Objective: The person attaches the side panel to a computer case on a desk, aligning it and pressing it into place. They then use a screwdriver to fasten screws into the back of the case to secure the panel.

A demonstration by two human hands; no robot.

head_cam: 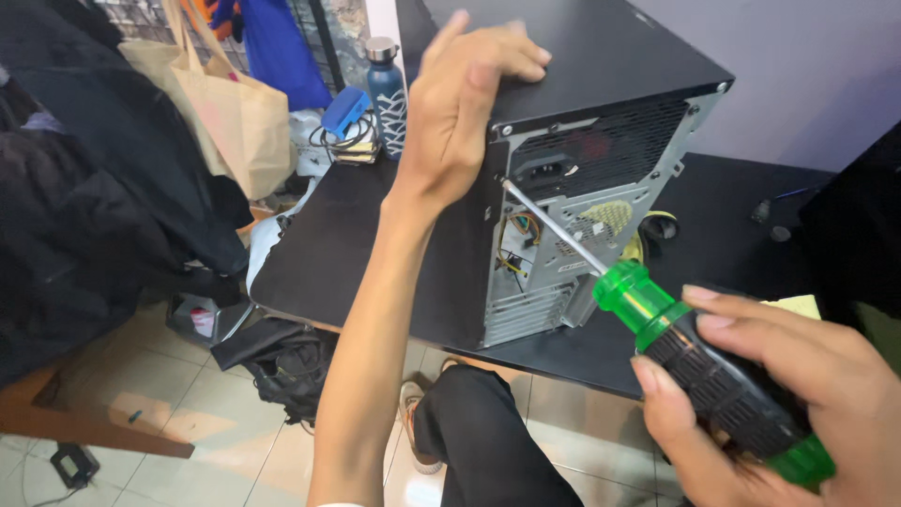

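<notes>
Head view: left hand [465, 113] flat on computer case [601, 141]; right hand [798, 394], partly cropped, grips screwdriver [676, 329]; tip obscured.

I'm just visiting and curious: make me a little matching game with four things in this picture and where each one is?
Things:
1. screwdriver
2. left hand
3. water bottle
4. tote bag

Places:
A. standing at the far end of the black desk, beside a blue box
B. resting on top of the computer case
C. gripped in the right hand, tip at the case's rear edge
D. off the desk at the left, by dark clothing

Pairs: 1-C, 2-B, 3-A, 4-D
</notes>
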